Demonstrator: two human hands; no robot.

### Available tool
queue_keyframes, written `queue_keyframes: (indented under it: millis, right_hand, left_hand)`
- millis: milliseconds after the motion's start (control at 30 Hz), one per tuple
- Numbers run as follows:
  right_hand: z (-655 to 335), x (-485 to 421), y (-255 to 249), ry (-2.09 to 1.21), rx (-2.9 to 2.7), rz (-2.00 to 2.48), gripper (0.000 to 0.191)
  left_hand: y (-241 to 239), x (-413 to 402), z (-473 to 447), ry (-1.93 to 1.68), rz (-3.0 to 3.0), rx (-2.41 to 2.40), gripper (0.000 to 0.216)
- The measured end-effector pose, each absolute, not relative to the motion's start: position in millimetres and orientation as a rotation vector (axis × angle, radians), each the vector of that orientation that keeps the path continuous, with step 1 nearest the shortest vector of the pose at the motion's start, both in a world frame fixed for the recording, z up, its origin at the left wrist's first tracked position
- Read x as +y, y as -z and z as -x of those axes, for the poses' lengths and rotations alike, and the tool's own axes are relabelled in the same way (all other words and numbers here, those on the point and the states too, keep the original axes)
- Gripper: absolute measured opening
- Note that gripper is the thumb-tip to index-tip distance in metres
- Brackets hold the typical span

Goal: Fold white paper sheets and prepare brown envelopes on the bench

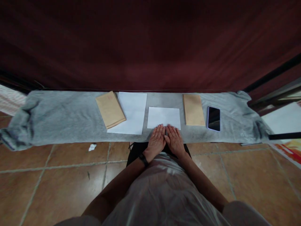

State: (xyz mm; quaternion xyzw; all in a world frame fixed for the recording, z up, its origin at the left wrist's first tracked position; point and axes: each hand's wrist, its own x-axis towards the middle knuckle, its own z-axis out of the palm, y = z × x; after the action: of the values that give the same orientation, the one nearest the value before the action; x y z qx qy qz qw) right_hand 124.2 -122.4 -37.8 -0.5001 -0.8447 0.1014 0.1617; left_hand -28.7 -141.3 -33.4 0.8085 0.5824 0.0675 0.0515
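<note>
A white sheet of paper [164,116], folded or cut to a smaller size, lies flat in front of me on a grey cloth [68,117]. My left hand [157,138] rests palm down with its fingertips on the near edge of that paper. Beside it, my right hand [174,139] lies flat too, fingertips on the same edge. Both hands have straight fingers and hold nothing. Left of them is a larger white sheet [134,113], partly covered by a stack of brown envelopes [110,110]. To the right lies another brown envelope stack [194,110].
A phone [213,118] with a dark screen and pale purple edge lies right of the envelopes. Dark red fabric [145,47] hangs behind the narrow cloth-covered surface. A dark bar [284,136] juts in at right. A white scrap [92,147] lies on the tiled floor [70,179].
</note>
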Motion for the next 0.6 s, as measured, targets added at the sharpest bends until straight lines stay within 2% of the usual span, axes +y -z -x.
queue_keyframes:
  millis: [600]
  right_hand:
    - [-157.7,-127.0,46.8,-0.152,-2.233,1.7,0.061]
  left_hand:
    - [27.3,-146.6,46.2,-0.184,-2.286,1.933,0.08]
